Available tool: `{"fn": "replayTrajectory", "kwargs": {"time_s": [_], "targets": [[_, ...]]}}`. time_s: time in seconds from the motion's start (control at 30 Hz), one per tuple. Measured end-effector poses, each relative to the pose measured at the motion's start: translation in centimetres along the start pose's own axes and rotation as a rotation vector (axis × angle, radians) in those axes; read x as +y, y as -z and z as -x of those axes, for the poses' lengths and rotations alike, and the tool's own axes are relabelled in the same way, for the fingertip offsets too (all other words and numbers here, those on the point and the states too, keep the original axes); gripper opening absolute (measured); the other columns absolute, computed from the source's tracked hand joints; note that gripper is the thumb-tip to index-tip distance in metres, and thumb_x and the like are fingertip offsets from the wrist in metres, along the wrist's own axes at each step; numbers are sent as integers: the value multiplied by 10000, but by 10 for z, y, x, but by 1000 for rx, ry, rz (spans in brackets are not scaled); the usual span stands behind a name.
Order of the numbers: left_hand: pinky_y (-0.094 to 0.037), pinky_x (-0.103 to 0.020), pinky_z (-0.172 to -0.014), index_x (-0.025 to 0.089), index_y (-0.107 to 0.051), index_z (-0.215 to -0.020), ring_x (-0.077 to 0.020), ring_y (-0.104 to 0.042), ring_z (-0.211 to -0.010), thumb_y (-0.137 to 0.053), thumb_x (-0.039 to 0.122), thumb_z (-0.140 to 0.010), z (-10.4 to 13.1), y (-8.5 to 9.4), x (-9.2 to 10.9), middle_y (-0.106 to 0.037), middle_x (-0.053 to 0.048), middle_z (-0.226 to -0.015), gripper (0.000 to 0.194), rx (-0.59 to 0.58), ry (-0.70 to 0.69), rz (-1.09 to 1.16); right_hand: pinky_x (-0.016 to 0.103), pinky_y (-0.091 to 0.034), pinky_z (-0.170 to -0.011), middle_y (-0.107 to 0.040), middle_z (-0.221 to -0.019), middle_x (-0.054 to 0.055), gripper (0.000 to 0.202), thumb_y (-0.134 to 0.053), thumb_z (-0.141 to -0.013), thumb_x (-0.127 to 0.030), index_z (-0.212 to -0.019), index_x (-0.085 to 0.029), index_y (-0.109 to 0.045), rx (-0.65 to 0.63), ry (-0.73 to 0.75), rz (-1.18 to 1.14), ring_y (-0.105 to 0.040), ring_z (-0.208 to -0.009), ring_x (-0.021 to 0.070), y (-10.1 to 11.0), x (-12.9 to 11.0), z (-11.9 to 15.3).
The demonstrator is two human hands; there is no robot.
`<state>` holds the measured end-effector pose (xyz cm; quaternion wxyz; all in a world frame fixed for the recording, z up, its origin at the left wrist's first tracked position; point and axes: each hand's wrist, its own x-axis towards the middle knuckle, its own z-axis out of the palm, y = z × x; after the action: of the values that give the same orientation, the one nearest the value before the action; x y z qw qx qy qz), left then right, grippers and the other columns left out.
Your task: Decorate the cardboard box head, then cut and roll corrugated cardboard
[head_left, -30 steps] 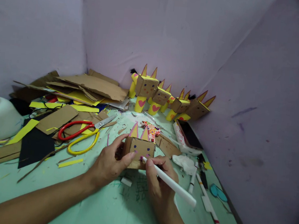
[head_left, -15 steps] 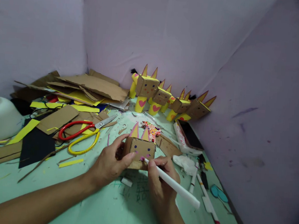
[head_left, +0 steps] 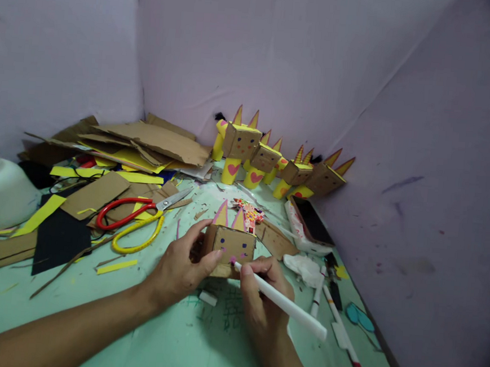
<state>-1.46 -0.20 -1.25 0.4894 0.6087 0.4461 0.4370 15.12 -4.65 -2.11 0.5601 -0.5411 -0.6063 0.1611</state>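
Observation:
My left hand grips the left side of a small cardboard box head, thumb on its front. Two yellow pointed ears edged in pink rise from the top, and the front carries dark eyes and pink marks. My right hand is closed round a white marker pen; the pen's tip meets the lower front of the box, at a pink spot. A pen cap lies on the table just below the box.
Red-and-yellow scissors lie left among cardboard scraps and yellow strips. Several finished cardboard animals stand along the back wall. At right are a phone in a box and more markers. A white pot sits far left.
The pen tip has shifted slightly left along the lower front of the box, with my right hand. My left hand and the box have stayed almost still.

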Motion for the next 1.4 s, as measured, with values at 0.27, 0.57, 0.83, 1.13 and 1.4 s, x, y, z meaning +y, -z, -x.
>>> {"fn": "replayTrajectory", "kwargs": {"time_s": [0.27, 0.57, 0.83, 1.13, 1.4], "targets": [[-542, -406, -909, 180, -403, -1401, -289, -652, -1079, -612, 495, -818, -1, 0, 1, -657, -133, -1220, 695, 1, -1, -17, 234, -389, -467, -630, -593, -18, 222, -607, -868, -385, -737, -206, -613, -43, -59, 2, -552, -500, 136, 3, -9, 0], [-536, -418, -928, 151, -406, -1393, -295, -647, -1089, -621, 490, -800, 0, 0, 2, -644, -148, -1244, 716, 5, 4, 4, 249, -412, -499, -639, -598, -15, 209, -605, -875, -383, -755, -212, -616, -6, -60, 5, -556, -514, 145, 0, -6, 0], [-537, -420, -922, 169, -385, -1405, -283, -658, -1061, -616, 480, -810, -1, 0, 3, -655, -133, -1206, 710, -9, 21, 8, 233, -411, -482, -643, -585, -24, 212, -599, -868, -377, -725, -221, -607, 63, 6, 49, -569, -506, 143, -1, -6, -4], [-546, -422, -899, 166, -396, -1391, -286, -661, -1043, -615, 476, -811, 0, 0, 4, -654, -137, -1188, 693, -10, 20, 0, 238, -412, -472, -606, -549, -31, 228, -580, -867, -362, -688, -223, -571, 66, 53, 18, -545, -483, 142, -1, -5, -4], [-542, -431, -908, 181, -409, -1386, -291, -655, -1054, -621, 494, -807, -2, 0, 2, -647, -135, -1208, 691, -7, 15, 1, 215, -374, -420, -587, -529, -43, 219, -590, -870, -362, -705, -219, -575, 41, 50, -9, -520, -444, 124, -1, -1, -2]]}}
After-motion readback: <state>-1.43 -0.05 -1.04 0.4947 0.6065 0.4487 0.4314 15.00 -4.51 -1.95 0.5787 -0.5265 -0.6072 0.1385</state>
